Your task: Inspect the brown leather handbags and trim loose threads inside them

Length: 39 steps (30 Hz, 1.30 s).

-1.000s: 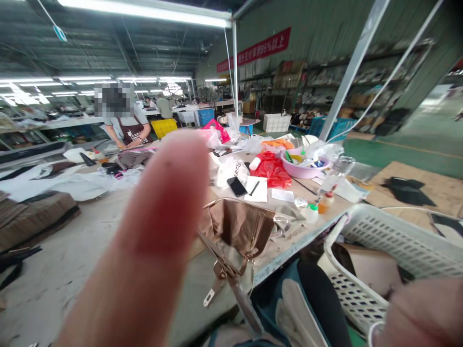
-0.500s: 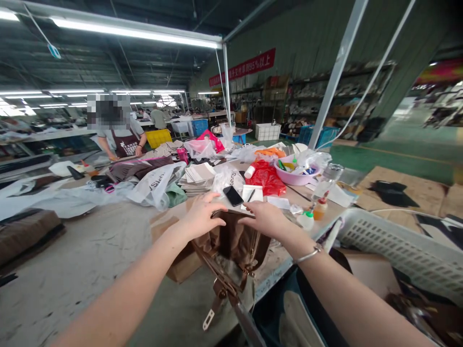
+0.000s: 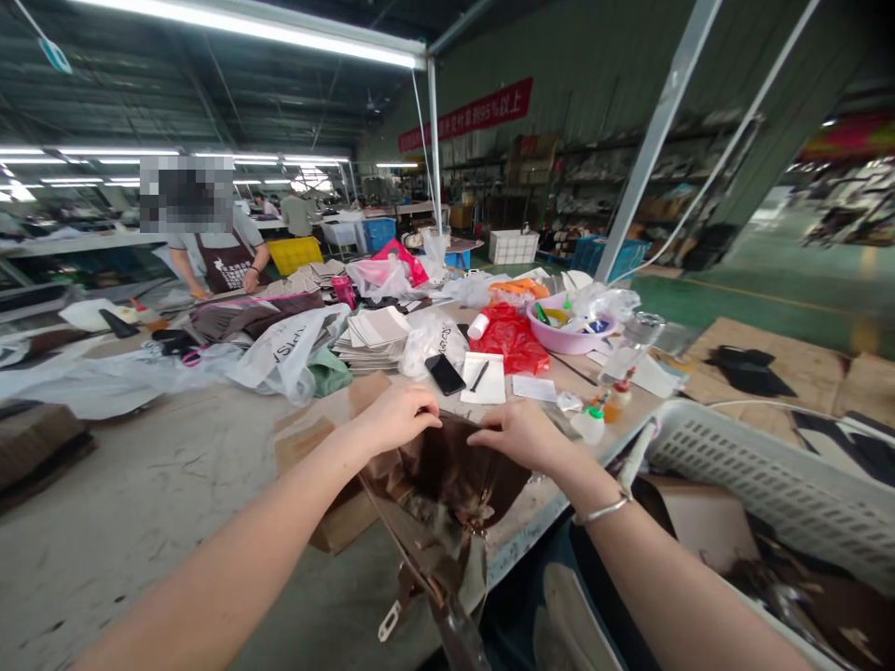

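Observation:
A brown bag (image 3: 447, 475) hangs open at the table's front edge, its inside facing up and its strap and metal buckle dangling below. My left hand (image 3: 404, 419) grips the far rim of the bag, fingers closed over the edge. On the same rim, a little to the right, my right hand (image 3: 516, 433) pinches the material between thumb and fingers. Brown paper (image 3: 342, 513) lies under and left of the bag. Just beyond the hands are a black phone (image 3: 445, 374) and a white pad (image 3: 484, 378) with a black pen on it.
A white perforated basket (image 3: 776, 475) holding brown items stands at the right. Behind are a purple basin (image 3: 573, 335), a red plastic bag (image 3: 514, 340), small bottles and stacked pieces (image 3: 378, 331). A person in an apron (image 3: 227, 261) stands across the table, left.
Both hands have closed on the bag's far rim; their fingers were more spread before. The rim has dropped slightly away from the phone and pad. The camera view has shifted a little.

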{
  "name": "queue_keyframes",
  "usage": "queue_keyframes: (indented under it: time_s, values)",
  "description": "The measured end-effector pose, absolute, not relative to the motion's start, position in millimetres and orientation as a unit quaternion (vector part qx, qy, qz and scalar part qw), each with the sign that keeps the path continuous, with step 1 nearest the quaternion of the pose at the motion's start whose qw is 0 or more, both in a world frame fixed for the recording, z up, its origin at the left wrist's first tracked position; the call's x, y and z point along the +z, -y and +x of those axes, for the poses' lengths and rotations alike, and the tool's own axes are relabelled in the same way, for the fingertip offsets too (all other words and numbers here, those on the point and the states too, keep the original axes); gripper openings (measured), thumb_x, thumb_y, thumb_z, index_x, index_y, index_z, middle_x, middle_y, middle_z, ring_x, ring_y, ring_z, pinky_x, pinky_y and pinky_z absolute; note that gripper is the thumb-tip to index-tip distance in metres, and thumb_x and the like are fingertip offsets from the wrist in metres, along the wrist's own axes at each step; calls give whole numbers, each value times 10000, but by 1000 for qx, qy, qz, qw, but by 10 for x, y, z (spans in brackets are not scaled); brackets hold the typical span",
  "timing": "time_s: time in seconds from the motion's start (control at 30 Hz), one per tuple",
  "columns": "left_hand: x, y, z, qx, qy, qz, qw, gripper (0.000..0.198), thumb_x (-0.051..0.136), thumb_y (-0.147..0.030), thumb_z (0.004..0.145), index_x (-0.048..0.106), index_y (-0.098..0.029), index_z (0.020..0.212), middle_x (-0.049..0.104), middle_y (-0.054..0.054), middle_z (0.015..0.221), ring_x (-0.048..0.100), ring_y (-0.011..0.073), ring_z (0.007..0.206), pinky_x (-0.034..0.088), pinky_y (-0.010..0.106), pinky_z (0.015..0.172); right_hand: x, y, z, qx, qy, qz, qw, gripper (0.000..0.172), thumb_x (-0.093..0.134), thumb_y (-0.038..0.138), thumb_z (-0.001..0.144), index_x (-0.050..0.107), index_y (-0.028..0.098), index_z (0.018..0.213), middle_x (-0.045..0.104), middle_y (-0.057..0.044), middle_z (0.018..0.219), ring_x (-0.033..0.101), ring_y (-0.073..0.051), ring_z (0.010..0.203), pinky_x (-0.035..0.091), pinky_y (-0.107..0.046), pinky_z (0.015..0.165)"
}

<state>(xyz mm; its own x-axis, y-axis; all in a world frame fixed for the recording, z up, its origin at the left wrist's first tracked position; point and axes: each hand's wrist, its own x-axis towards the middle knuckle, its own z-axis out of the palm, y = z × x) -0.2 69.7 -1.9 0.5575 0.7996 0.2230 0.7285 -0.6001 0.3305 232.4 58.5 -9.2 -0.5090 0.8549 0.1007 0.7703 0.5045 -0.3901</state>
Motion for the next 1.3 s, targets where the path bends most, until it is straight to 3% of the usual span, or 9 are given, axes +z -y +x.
queue_keyframes:
  time_s: [0.2,0.37,0.67,0.9,0.93,1.03,1.1,1.3]
  values:
    - [-14,-692,135,155,-449,872,121,144,600,-323,782,666,-198,753,678,-2,717,597,141,666,404,240,643,-105,-407,2445,148,846,-490,149,409,539,538,793,647,195,598,555,33,513,463,-98,514,262,-222,485]
    - [-32,-684,198,152,-445,878,94,153,584,-318,789,649,-193,730,670,11,716,593,153,662,396,251,619,-13,-362,2442,193,839,-489,141,415,569,622,721,695,231,784,627,21,636,532,-132,595,308,-219,513]
    - [-24,-620,190,144,-429,891,34,133,544,-272,812,612,-176,748,643,37,720,600,179,704,411,273,629,-38,-459,2162,123,855,-491,110,336,482,492,853,716,252,838,710,-19,781,616,-169,733,377,-247,621]
    - [-6,-627,191,156,-440,881,74,95,539,-260,803,595,-183,798,669,37,774,634,197,760,455,291,691,-70,-455,2091,58,844,-526,87,359,430,446,886,713,247,793,713,-32,807,629,-176,744,385,-252,601]
    - [19,-611,177,168,-440,876,103,118,561,-269,790,582,-190,876,678,36,834,639,199,799,465,293,719,-71,-454,2085,48,844,-529,83,352,431,436,886,710,245,790,712,-34,806,629,-177,743,383,-253,595]
    - [102,-490,103,188,-456,855,162,603,694,-363,674,427,-223,1196,616,68,1149,621,228,962,475,322,819,-78,-472,2075,28,838,-540,74,350,425,419,887,703,234,779,705,-43,793,626,-181,732,381,-256,589]
    - [127,-362,32,161,-489,845,141,805,746,-394,598,344,-240,1278,531,99,1275,580,275,1059,459,366,874,-80,-498,2076,22,834,-546,73,360,417,409,890,698,220,769,703,-53,804,625,-184,747,383,-258,603]
    - [78,-234,-261,78,-566,816,90,505,565,-152,731,407,-251,1201,620,72,1141,610,260,1006,464,352,817,-41,-518,2101,15,843,-534,65,339,424,396,889,686,211,781,701,-59,851,620,-193,797,388,-266,637]
